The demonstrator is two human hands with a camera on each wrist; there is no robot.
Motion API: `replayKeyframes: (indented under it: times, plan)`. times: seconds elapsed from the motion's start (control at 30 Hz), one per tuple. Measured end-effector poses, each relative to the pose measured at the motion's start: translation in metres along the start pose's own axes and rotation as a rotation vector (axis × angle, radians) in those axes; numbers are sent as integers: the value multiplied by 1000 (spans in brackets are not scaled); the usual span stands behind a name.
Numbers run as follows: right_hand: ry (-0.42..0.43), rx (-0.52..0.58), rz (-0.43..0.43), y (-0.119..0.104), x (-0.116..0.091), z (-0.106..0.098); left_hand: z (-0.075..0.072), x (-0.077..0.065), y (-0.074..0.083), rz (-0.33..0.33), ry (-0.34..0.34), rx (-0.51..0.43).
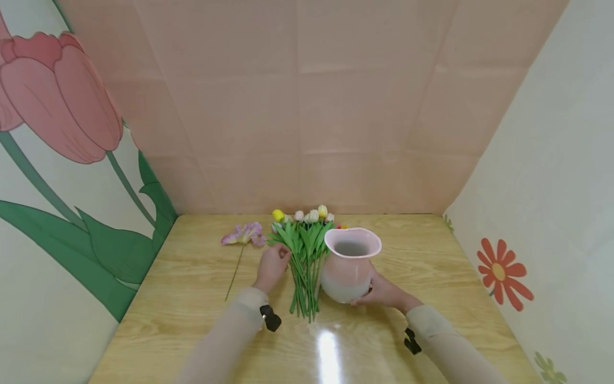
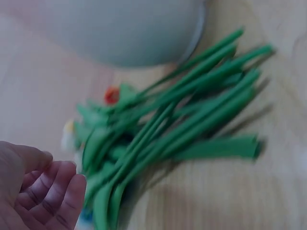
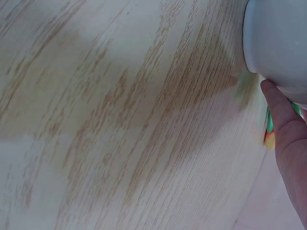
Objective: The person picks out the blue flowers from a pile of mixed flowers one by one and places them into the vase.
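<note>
A pink-and-white vase (image 1: 346, 277) with a flared wavy rim is held by my right hand (image 1: 382, 290), which grips its right side low down. In the right wrist view a finger (image 3: 283, 112) lies against the vase's pale base (image 3: 283, 43). Left of the vase, a bunch of artificial tulips (image 1: 301, 266) lies on the table, blooms away from me. My left hand (image 1: 272, 265) is beside the leaves; in the left wrist view its fingers (image 2: 60, 191) are loosely bent with nothing between them, next to the green stems (image 2: 192, 100).
One purple flower (image 1: 245, 233) on a thin stem lies apart on the left of the wooden table (image 1: 192, 266). A pink-covered wall (image 1: 297, 133) closes off the back, and white walls with printed flowers (image 1: 499, 272) stand at both sides.
</note>
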State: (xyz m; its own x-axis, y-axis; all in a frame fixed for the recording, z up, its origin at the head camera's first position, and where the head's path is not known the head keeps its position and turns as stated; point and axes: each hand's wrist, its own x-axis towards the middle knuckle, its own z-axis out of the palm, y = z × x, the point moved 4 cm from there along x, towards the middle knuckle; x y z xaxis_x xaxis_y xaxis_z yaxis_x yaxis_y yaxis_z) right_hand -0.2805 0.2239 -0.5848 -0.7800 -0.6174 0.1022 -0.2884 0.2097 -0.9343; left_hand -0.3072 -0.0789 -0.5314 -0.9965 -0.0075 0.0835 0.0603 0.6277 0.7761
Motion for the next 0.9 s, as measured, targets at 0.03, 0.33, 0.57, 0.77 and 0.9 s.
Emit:
replayKeyframes:
  times: [0.03,0.33,0.57,0.77,0.9]
  plan:
    - [2,3,0,-1,0,0,6,-2,4,17,-17,14]
    - [15,15,-28,-21,-3,3,50,-18,15,76,-130,142]
    - [-4,26,-11,-14,-3,4,65,-23,3,-7,-159,226]
    - [1,8,-17,-11,-3,3,73,-18,-4,17,-168,276]
    - [5,10,-16,-15,-3,3,74,-16,-5,29,-171,293]
